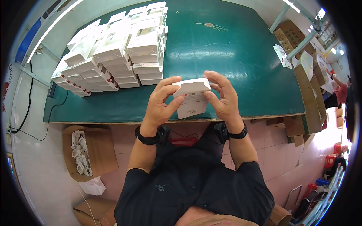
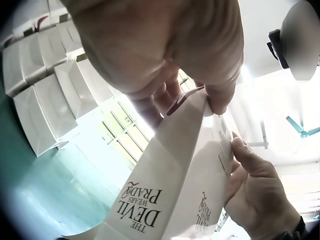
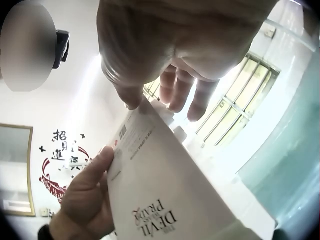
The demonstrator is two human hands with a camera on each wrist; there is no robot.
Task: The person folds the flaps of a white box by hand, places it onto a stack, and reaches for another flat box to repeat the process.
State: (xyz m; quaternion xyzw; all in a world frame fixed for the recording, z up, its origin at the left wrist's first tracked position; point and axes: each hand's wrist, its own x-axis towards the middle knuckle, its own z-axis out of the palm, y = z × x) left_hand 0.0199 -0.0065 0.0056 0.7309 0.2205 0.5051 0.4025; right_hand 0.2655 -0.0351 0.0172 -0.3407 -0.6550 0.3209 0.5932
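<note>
Held up between both hands, just above the near edge of the green desk (image 1: 241, 56): a white carton (image 1: 192, 97) printed "THE DEVIL WEARS PRADA", barcode panel facing the head camera. Left hand (image 1: 160, 103) curled round the carton's left side, thumb pressed on the front face, fingertips (image 2: 220, 102) hooked over the top edge. Right hand (image 1: 223, 98) curled round the right side, thumb on the front, fingers (image 3: 180, 92) arched over the top. Both grips firm, neither hand spread flat. Black wristbands on both wrists, dark sleeves behind.

Below the left hand, on the floor beside the desk: an open cardboard box (image 1: 102, 150) holding small white packets (image 1: 81, 152). Just past the right hand, along the desk's right end, upright cardboard sheets (image 1: 311, 94).

Beyond the left hand, further across the desk: stacked rows of white cartons (image 1: 117, 52), several layers high, reaching toward the far edge. Well beyond the right hand, near the far corner: brown shipping boxes (image 1: 288, 35) and a few loose white cartons (image 1: 281, 52).
</note>
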